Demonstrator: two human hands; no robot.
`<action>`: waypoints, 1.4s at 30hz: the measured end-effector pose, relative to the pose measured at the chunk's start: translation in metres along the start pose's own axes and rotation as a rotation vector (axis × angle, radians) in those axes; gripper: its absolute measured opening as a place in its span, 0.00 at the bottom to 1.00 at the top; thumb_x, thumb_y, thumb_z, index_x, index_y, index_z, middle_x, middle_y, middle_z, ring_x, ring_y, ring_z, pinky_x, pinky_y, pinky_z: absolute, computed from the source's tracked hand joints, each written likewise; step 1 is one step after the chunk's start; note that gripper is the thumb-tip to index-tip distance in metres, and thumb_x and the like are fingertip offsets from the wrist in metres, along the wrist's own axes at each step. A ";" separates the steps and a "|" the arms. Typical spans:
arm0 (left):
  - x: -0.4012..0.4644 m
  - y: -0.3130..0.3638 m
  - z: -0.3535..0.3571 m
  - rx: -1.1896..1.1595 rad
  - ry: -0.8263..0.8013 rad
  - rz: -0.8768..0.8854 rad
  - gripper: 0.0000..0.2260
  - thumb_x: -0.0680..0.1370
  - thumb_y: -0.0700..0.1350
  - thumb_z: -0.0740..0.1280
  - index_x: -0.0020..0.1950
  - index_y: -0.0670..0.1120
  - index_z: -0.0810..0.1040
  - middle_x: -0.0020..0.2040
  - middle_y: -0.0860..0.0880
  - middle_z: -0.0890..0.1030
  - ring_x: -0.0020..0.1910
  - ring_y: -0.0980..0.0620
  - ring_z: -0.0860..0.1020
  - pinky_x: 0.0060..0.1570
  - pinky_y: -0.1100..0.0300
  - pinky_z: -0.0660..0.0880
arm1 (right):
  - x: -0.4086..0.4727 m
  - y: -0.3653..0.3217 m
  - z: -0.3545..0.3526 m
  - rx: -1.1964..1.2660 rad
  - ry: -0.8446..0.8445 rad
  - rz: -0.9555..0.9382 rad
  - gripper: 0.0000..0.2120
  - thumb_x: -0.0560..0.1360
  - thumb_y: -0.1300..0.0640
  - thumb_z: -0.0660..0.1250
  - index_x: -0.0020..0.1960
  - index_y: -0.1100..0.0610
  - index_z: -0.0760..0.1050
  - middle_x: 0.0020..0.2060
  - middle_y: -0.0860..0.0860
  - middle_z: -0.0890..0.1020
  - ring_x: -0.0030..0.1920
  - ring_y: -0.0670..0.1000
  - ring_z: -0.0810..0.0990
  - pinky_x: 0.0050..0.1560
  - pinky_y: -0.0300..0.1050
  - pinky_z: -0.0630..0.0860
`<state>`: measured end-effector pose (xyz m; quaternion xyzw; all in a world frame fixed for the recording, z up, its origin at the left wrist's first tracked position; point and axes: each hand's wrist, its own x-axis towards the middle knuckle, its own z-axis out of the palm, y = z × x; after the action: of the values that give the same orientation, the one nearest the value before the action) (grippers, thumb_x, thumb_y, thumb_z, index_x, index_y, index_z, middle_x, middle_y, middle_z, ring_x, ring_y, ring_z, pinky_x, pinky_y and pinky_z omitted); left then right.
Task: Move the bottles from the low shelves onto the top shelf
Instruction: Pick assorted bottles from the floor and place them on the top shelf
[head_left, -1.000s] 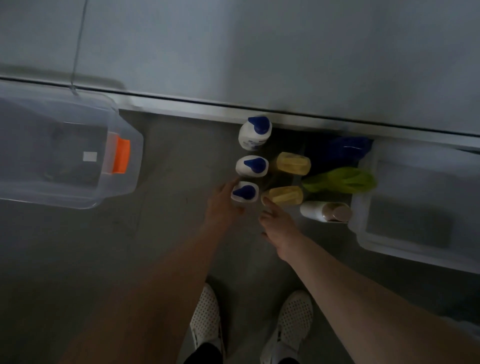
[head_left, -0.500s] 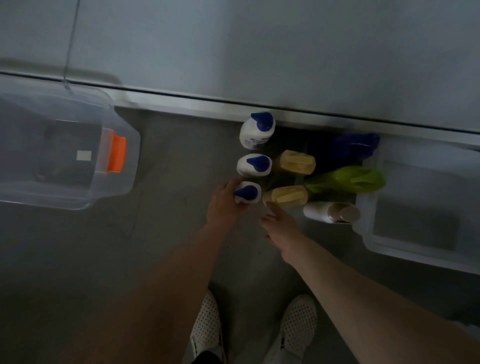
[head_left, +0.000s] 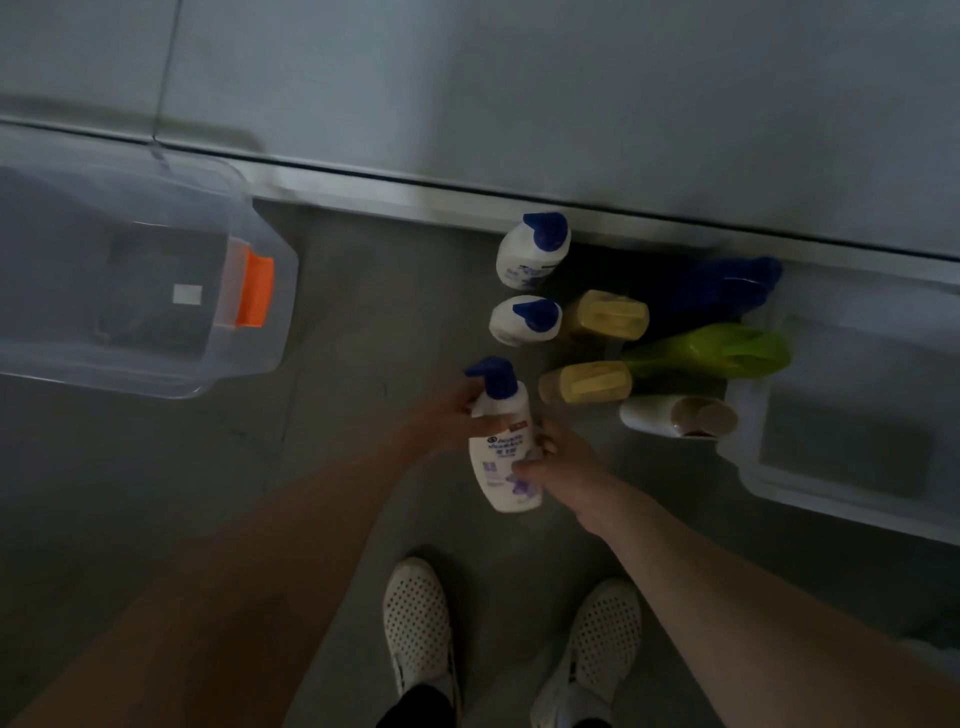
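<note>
Shoes (head_left: 418, 629), white and perforated, mark the near edge of the view, where you stand on the grey floor (head_left: 332, 467). Just beyond them both your forearms reach forward and meet on one pump bottle (head_left: 503, 457), white with a blue pump head. Your left hand (head_left: 447, 415) grips its upper part just below the pump; your right hand (head_left: 563, 460) wraps the lower body, thumb lying across the label. The bottle is tilted, pump pointing away from you, and appears lifted off the floor.

Past your hands the other bottles stand grouped on the floor: two more white pump bottles (head_left: 525, 321) in a line leading away, two yellow bottles (head_left: 586, 382) just right of them, a white bottle with a brownish cap (head_left: 675, 417) to the right, then a green bottle (head_left: 711, 353) and a dark blue bottle (head_left: 727, 283) farther right.

A clear bin with an orange latch (head_left: 156, 291) sits well to the left; a second clear bin (head_left: 852, 415) touches the group on the right. Farthest off runs a pale grey panel (head_left: 519, 93) above a lighter ledge.
</note>
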<state>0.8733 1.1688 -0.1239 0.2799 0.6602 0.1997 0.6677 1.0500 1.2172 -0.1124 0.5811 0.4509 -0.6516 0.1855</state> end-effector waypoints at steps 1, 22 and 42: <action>-0.002 0.003 0.000 -0.023 -0.041 -0.018 0.21 0.80 0.41 0.68 0.72 0.43 0.69 0.66 0.45 0.77 0.62 0.49 0.77 0.55 0.64 0.74 | -0.001 0.002 -0.002 -0.008 -0.022 0.006 0.22 0.76 0.63 0.72 0.67 0.50 0.73 0.58 0.49 0.83 0.48 0.44 0.82 0.40 0.38 0.75; 0.054 -0.001 0.007 -0.219 0.504 -0.069 0.28 0.81 0.41 0.67 0.78 0.46 0.62 0.63 0.46 0.71 0.61 0.50 0.72 0.58 0.57 0.75 | 0.001 0.043 -0.025 0.376 -0.196 0.095 0.20 0.72 0.61 0.76 0.62 0.54 0.80 0.53 0.51 0.87 0.55 0.53 0.86 0.62 0.57 0.79; 0.089 0.008 0.000 0.266 0.505 0.096 0.27 0.69 0.45 0.78 0.65 0.55 0.72 0.59 0.49 0.81 0.57 0.46 0.80 0.59 0.43 0.77 | -0.001 0.054 -0.034 0.367 -0.233 0.100 0.20 0.71 0.59 0.77 0.63 0.53 0.79 0.55 0.51 0.87 0.58 0.53 0.85 0.66 0.61 0.76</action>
<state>0.8785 1.2312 -0.1873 0.3372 0.8120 0.2063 0.4293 1.1115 1.2162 -0.1284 0.5474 0.2709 -0.7756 0.1594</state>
